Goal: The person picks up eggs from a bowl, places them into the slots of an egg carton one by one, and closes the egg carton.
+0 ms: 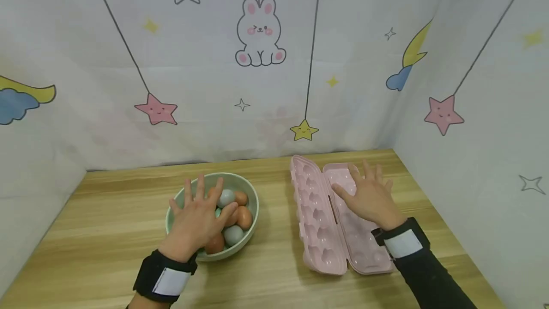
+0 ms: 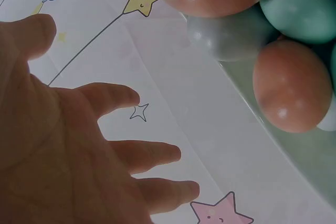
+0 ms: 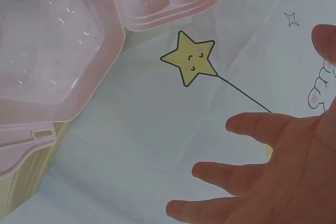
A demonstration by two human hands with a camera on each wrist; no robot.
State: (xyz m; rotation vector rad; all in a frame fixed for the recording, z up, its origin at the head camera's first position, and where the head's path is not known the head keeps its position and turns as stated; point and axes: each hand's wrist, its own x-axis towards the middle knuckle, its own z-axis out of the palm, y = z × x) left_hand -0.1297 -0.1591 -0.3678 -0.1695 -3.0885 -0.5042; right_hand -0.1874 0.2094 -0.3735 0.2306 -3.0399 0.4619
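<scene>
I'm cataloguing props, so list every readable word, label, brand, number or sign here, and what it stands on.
None can be read.
White patches on the wristbands: no lettering visible.
Egg carton, bowl and eggs: none discernible.
Backdrop: drawings, no words visible.

No words, brands or numbers could be read. The white rectangular patches [image 1: 172, 282] on the two black wristbands [image 1: 147, 271] showed no legible lettering, nor did the pale pink plastic egg carton [image 1: 351, 228] or the round pale green bowl [image 1: 254, 199]. The printed white cloth backdrop [image 1: 206, 61] bore no readable sign either.
</scene>
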